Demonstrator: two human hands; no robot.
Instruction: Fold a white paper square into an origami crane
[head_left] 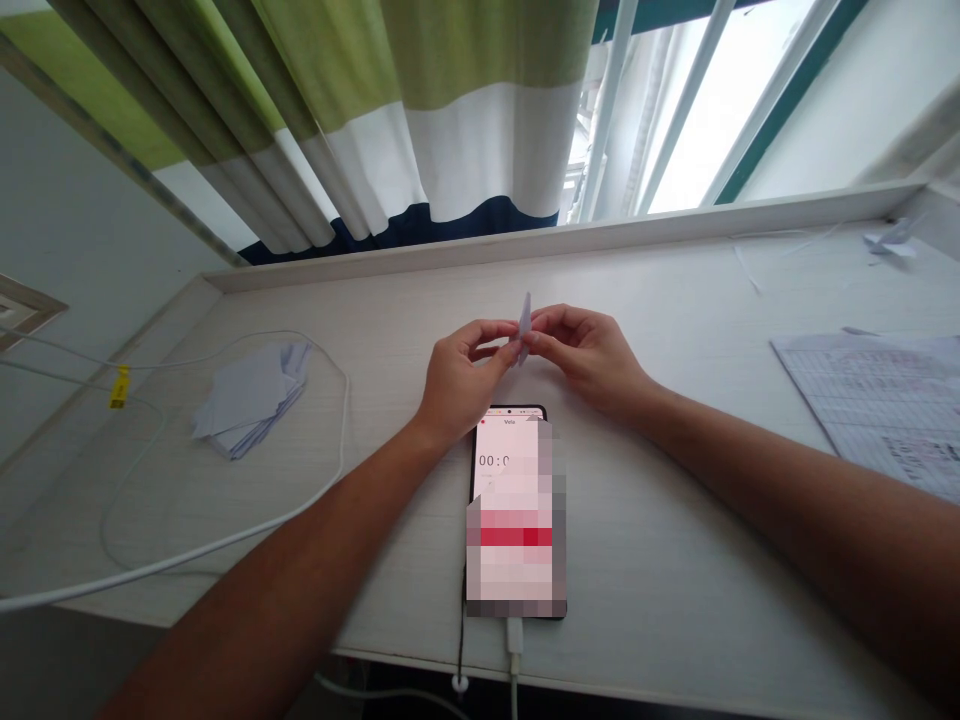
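Between my two hands a small folded piece of paper (525,312) is held upright, nearly edge-on to me. My left hand (469,372) pinches it from the left with thumb and fingers. From the right, my right hand (585,350) pinches the same paper, its thumb and fingertips close to those of the left. The paper's lower part is partly hidden by the fingers. Just below the hands a phone (514,490) lies face up on the white desk (405,580), its screen lit and partly blurred out.
A stack of white paper pieces (251,395) lies at left, with a white cable (345,420) looping around it. Written sheets (885,400) lie at right, paper scraps (892,240) at the far right corner. A charging plug (514,636) enters the phone. Curtains (480,120) hang behind the desk's raised edge.
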